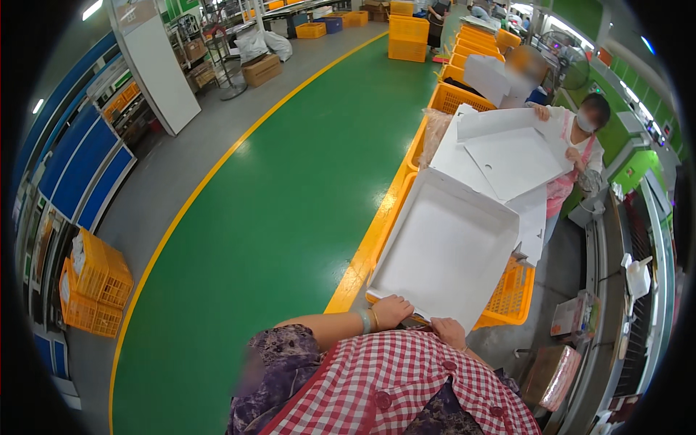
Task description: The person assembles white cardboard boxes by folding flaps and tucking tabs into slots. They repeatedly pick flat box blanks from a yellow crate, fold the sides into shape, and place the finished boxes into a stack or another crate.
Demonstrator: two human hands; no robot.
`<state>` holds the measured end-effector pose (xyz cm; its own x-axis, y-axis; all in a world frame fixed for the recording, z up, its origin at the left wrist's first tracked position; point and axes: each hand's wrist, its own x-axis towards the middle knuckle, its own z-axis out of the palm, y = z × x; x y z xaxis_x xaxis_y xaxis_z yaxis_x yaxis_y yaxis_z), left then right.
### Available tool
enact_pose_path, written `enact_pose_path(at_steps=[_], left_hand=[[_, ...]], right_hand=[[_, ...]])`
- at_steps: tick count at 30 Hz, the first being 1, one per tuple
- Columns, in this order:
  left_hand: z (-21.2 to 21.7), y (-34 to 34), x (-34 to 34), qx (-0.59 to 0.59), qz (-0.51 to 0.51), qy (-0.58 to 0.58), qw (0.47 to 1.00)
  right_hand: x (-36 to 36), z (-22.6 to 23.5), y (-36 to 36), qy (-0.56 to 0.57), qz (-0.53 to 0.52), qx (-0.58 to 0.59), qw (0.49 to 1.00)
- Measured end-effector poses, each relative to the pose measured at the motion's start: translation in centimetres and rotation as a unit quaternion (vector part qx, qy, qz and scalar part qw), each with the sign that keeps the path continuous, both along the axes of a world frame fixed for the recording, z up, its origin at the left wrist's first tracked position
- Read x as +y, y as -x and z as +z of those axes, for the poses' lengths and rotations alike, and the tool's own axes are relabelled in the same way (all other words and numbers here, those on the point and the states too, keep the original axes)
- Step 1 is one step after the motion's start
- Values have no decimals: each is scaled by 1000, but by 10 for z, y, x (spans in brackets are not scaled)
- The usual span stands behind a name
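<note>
A large white cardboard box, open at the top with low walls, lies in front of me over yellow plastic crates. My left hand is closed on its near wall, towards the left corner. Further right along that same wall, my right hand grips the edge, its fingers partly hidden. Beyond the box, a co-worker in a mask and pink apron holds another white cardboard piece, partly folded, with both hands. White cardboard also shows beneath that piece, beside my box.
A yellow crate sits under the box, and more yellow crates run away in a row. Green floor with a yellow line lies left. Stacked crates stand far left. At right are a wrapped carton and a machine line.
</note>
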<state>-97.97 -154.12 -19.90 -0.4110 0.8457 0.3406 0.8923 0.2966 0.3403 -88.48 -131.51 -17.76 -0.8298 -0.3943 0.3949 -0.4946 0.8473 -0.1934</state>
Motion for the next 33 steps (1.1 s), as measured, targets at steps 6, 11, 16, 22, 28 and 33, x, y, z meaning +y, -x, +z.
enact_pose_path(at_steps=[6,11,16,22,28,33], left_hand=[[-1,7,4,-22,11,17,1000],[-5,10,7,-37,-20,38,998],[12,23,3,-55,0,71,996],[1,26,-17,36,26,23,999],[5,33,-9,6,22,83,996],[13,27,-12,5,42,104,994]], right_hand=[[6,-11,4,-12,-8,-5,1000],[10,-24,-7,5,-18,7,1000],[28,-19,-18,-18,-74,-28,997],[24,-7,-17,2,-90,-13,996],[23,-6,-16,18,-122,2,992],[24,-4,-16,24,-93,3,995]])
